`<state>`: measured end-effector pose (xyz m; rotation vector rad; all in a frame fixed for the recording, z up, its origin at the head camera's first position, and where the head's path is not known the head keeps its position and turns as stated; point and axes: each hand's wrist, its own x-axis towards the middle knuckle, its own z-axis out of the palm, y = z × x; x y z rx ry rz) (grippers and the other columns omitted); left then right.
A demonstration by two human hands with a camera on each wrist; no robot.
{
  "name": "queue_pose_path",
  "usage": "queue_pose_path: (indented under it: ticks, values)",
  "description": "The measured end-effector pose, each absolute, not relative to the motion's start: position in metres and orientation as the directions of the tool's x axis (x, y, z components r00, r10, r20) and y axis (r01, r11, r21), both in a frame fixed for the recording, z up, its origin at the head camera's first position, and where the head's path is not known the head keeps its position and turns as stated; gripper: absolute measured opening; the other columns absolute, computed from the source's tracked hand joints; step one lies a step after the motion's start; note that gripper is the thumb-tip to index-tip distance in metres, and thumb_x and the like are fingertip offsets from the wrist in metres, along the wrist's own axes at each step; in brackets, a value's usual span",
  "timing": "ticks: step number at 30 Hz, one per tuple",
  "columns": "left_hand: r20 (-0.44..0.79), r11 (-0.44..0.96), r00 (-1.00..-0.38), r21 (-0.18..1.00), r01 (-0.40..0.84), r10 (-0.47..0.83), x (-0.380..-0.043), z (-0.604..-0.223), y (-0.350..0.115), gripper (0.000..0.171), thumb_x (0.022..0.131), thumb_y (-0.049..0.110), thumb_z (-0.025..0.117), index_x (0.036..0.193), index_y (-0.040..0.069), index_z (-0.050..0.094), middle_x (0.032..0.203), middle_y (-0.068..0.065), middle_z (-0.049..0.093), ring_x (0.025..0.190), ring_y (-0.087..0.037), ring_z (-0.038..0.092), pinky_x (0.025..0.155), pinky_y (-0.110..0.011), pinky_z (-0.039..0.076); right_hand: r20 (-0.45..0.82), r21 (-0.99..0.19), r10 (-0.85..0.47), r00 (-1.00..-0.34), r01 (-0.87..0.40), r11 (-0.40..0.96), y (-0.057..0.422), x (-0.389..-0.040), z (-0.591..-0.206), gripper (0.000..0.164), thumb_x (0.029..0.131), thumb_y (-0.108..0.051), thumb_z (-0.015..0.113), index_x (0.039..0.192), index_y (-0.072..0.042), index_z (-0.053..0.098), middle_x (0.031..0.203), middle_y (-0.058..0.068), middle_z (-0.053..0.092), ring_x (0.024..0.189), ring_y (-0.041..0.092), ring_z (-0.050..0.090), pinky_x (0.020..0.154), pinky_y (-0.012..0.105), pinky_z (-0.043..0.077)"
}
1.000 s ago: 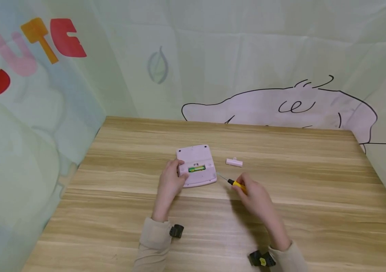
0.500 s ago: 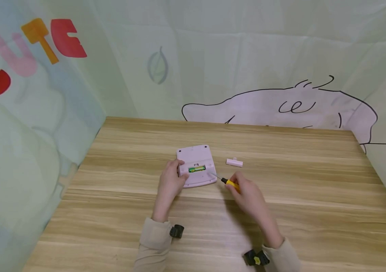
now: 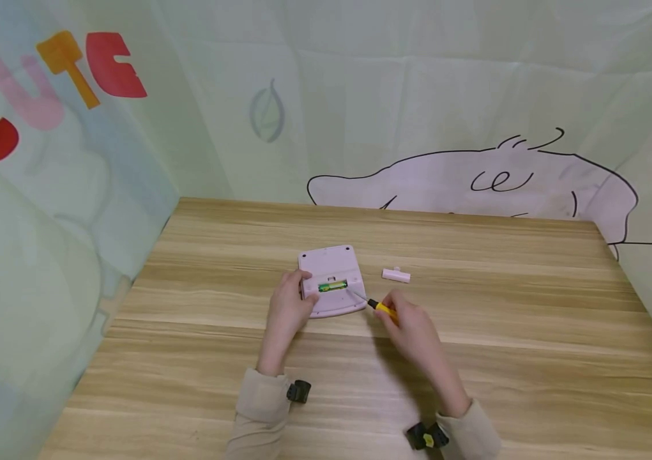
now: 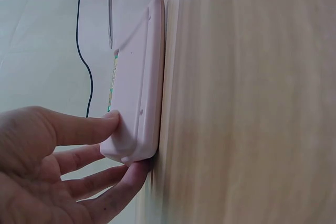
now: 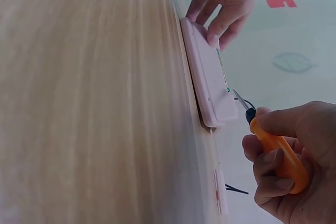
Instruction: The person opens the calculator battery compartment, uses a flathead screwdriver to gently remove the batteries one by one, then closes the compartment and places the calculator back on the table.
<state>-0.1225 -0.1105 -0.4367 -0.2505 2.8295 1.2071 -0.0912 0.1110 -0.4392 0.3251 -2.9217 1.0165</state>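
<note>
A pink calculator (image 3: 327, 262) lies back side up on the table, its battery compartment uncovered. Inside is a green battery (image 3: 333, 286). My left hand (image 3: 290, 300) grips the calculator's left edge; the left wrist view shows the thumb on top and fingertips at the lower edge. Between thumb and fingers, my right hand (image 3: 416, 332) holds a screwdriver (image 5: 283, 156) with an orange-yellow handle. Its thin metal tip points at the right end of the battery. Whether the tip touches anything cannot be told.
To the right of the calculator lies a small pink battery cover (image 3: 396, 275). The wood-grain table (image 3: 216, 255) reaches back to a printed cloth wall (image 3: 348, 115), with another cloth along its left side.
My right hand has moved left with the screwdriver, bringing its tip from beyond the calculator's right edge to above it, near the battery. The left hand and the calculator stay put.
</note>
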Motion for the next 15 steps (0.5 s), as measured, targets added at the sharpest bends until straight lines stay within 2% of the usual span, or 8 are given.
queue_pose_path:
  ticks: [15]
  values:
    - [-0.111,0.687,-0.986,0.707,-0.168,-0.127,-0.1228,-0.4374,-0.1099,0.043,0.084,0.011,0.07,0.125,0.004,0.058,0.121,-0.015,0.057,0.109,-0.029,0.056,0.097,-0.046,0.046,0.112,-0.6,-0.183,-0.977,-0.213,0.771,0.1068,-0.0944,-0.4325,0.015,0.088,-0.019,0.069,0.092,-0.009,0.058,0.073,0.003,0.06,0.058,0.014,0.045,0.052,0.024,0.036]
